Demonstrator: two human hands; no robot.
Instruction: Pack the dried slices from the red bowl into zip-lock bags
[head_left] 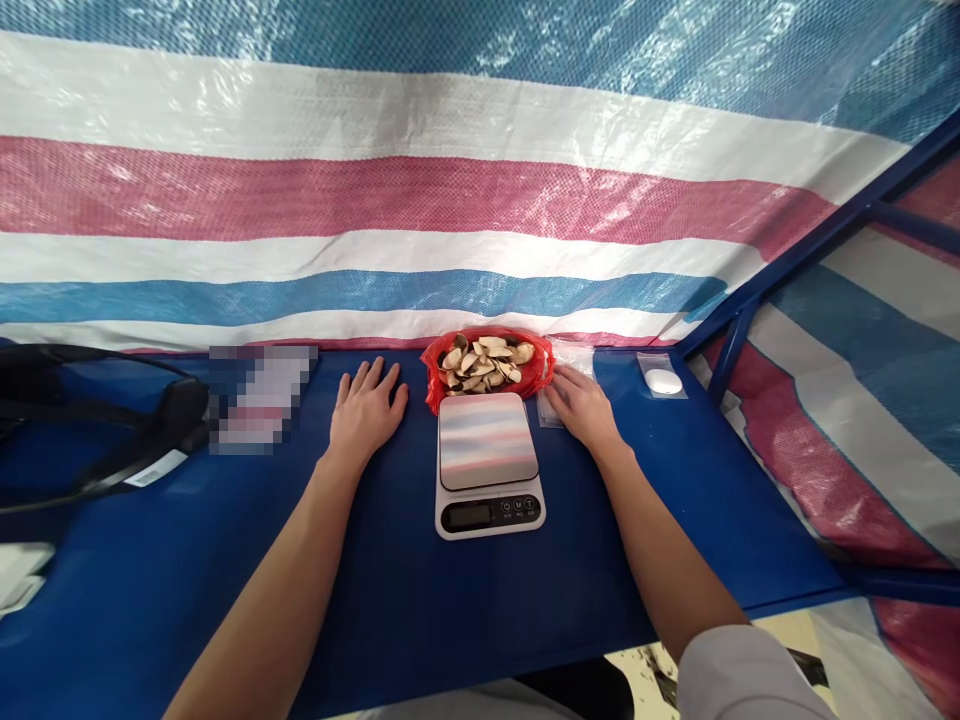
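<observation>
My left hand [367, 408] lies flat on the blue table, palm down with its fingers spread, and holds nothing. On the other side, my right hand [583, 408] rests palm down over clear plastic bags [551, 412], its fingertips close to a red plastic bag [433, 378]. Dried slices [487, 362], pale with dark edges, like sliced mushroom, fill that opened bag. Between my hands stands a white kitchen scale [489, 440] with a shiny metal plate and nothing on it. Its display [469, 515] looks blank.
A white oval object [663, 381] lies on a small clear bag at the right. Black straps [150, 430] and a blurred-out item [259, 400] are at the left. Striped sheeting [375, 195] hangs behind the blue table [405, 620]; a blue metal frame [810, 235] borders the right.
</observation>
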